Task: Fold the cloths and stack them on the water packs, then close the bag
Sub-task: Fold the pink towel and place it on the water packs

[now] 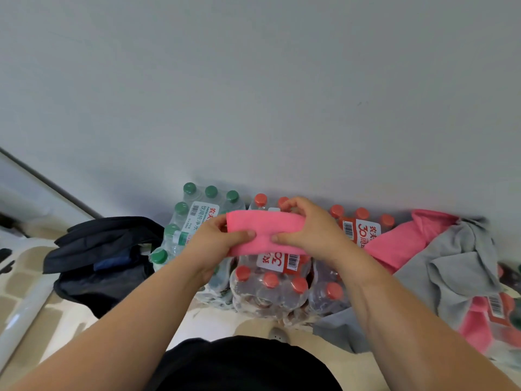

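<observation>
A folded pink cloth [265, 230] is held between both hands above the water packs. My left hand [214, 244] grips its left end, thumb on top. My right hand [304, 230] grips its right end, fingers curled over the far edge. Below stand shrink-wrapped packs of bottles: a red-capped pack [270, 286] in the middle, a green-capped pack [194, 210] to the left and another red-capped pack [358, 224] to the right. An open dark bag [104, 258] lies on the floor at the left. A loose grey cloth [451, 266] and a pink cloth [400, 244] are heaped at the right.
A plain grey wall [253, 94] rises right behind the packs. A pale roll [25, 314] lies on the floor at the far left. More red-capped bottles [499, 309] sit under the cloth heap at the right edge. My dark clothing [245, 365] fills the bottom centre.
</observation>
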